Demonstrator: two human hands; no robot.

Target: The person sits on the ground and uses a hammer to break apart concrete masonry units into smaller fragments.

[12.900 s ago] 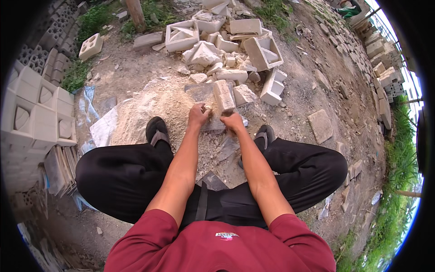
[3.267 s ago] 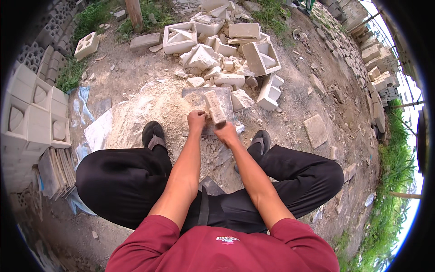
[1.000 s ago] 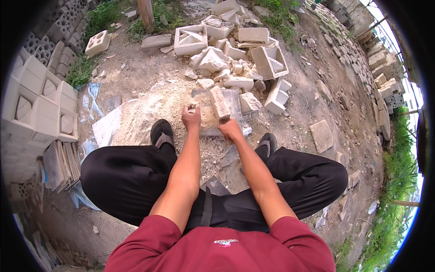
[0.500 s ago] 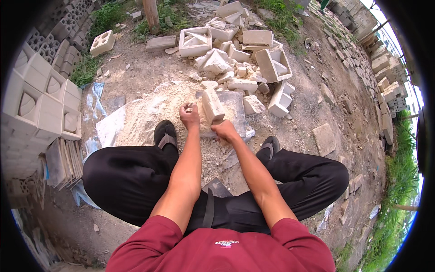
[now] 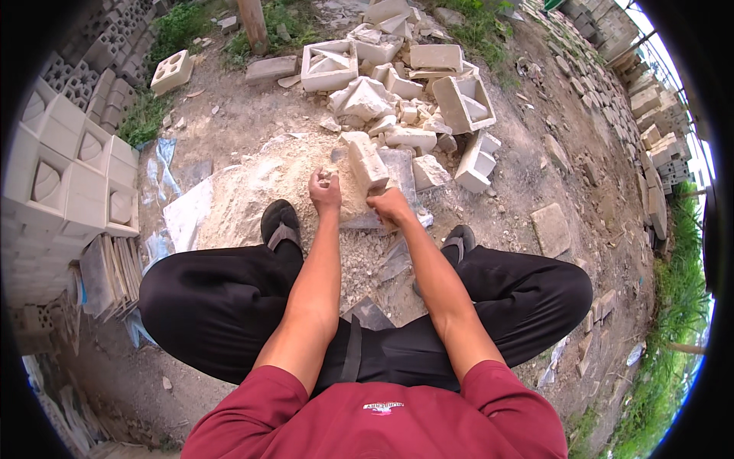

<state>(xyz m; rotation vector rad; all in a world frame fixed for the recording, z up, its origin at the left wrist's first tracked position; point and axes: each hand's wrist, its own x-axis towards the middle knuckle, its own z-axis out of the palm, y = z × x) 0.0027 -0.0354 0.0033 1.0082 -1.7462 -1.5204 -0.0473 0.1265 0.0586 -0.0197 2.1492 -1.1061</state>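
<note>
My right hand (image 5: pixel 390 206) is closed at the near end of a pale oblong block (image 5: pixel 365 161), where a narrow dark part, perhaps a handle, shows. The block tilts over a grey slab (image 5: pixel 399 170) that is dusted with crumbs. Just left of it, my left hand (image 5: pixel 326 191) is closed around small pale stone chips (image 5: pixel 326 177). Both hands are close together but apart. Beneath and around them spreads a heap of cream crushed stone (image 5: pixel 264 187). What lies under the block is hidden.
A pile of broken pale blocks (image 5: pixel 367 99) rises just beyond the slab. Moulded blocks (image 5: pixel 84 195) are stacked at the left, with thin boards (image 5: pixel 115 275) below them. A wooden post (image 5: pixel 253 27) stands at the back. Flat stones (image 5: pixel 550 229) lie at the right.
The pale block and my right hand have shifted slightly right and away from me. My left hand has turned a little, and the chips in it now show more.
</note>
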